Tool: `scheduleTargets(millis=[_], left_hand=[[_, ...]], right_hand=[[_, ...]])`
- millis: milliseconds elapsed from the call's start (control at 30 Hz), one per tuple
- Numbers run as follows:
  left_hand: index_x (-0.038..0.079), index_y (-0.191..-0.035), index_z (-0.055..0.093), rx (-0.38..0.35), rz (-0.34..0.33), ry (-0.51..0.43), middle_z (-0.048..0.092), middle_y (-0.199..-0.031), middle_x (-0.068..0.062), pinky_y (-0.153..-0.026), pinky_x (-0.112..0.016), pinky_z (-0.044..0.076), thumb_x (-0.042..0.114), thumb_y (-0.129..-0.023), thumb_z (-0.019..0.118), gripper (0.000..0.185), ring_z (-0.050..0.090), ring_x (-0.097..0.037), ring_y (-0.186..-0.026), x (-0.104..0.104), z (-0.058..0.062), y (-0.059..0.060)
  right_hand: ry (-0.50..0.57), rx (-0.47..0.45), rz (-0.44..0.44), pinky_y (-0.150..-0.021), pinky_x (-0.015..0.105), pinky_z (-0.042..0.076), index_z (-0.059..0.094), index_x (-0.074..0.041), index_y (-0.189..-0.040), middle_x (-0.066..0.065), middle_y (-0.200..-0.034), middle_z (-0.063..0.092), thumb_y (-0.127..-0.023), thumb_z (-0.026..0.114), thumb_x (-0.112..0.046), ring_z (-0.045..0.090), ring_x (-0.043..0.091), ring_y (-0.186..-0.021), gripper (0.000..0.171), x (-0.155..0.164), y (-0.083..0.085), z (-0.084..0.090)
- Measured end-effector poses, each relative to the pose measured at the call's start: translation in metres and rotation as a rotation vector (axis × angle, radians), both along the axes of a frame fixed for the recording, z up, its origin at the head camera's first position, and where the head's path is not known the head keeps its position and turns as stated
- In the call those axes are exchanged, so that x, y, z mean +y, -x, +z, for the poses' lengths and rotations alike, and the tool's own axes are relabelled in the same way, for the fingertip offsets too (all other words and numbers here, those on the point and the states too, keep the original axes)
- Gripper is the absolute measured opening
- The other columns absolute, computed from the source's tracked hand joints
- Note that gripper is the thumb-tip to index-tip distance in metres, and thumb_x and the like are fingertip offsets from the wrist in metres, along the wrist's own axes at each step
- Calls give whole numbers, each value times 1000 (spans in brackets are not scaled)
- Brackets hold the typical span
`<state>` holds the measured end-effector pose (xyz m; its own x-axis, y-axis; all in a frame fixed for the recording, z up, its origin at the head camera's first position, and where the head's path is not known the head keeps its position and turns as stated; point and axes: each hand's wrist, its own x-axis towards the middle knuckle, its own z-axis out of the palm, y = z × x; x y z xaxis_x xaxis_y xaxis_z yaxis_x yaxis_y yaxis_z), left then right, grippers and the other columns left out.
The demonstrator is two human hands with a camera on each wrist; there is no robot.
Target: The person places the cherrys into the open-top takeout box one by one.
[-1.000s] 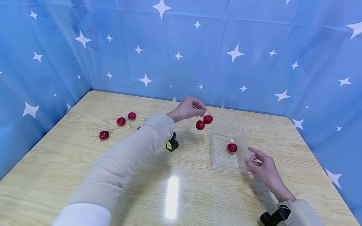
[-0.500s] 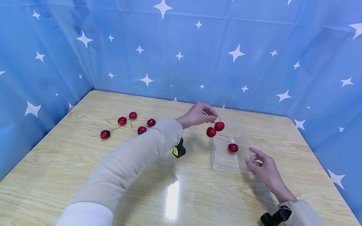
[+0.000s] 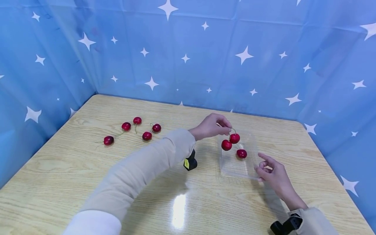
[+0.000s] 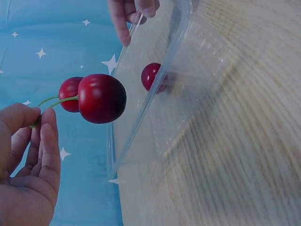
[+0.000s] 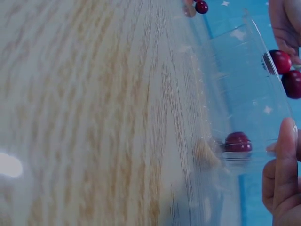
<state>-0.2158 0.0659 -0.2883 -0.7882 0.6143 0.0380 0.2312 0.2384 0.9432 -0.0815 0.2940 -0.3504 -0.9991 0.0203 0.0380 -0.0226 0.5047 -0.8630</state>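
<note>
We hold the paired red cherries point(image 3: 230, 141) by their stems in the pinching left hand point(image 3: 210, 126), over the clear plastic tray point(image 3: 235, 168) – next, lower and release. The right hand point(image 3: 271, 174), loosely curled, steadies the tray's 4 o'clock corner on the worktop point(image 3: 88, 169).

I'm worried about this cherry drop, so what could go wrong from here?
The left hand pinches only the stems of the cherry pair, which hangs near the clear tray rim; released early, it might land outside. The light tray is steadied only by the right hand at one corner and could shift.
</note>
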Motion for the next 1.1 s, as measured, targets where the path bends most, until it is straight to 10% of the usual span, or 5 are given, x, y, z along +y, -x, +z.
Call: scheduleTargets(millis=[500, 1100], left_hand=[[4, -89, 64, -90, 1, 9, 61, -76, -4, -63, -22, 49, 8, -82, 62, 8, 60, -13, -67, 15, -8, -15], [10, -86, 65, 1, 0, 59, 60, -77, 2, -62, -20, 45, 13, -81, 64, 5, 55, -10, -72, 32, -2, -6]], right_hand=[[26, 20, 0, -48, 23, 48, 33, 13, -128, 4, -76, 45, -84, 54, 5, 54, 6, -57, 50, 0, -1, -1], [0, 18, 3, -48, 23, 48, 33, 12, -129, 5, -77, 45, -84, 54, 4, 51, 5, -54, 51, -1, -2, -2]])
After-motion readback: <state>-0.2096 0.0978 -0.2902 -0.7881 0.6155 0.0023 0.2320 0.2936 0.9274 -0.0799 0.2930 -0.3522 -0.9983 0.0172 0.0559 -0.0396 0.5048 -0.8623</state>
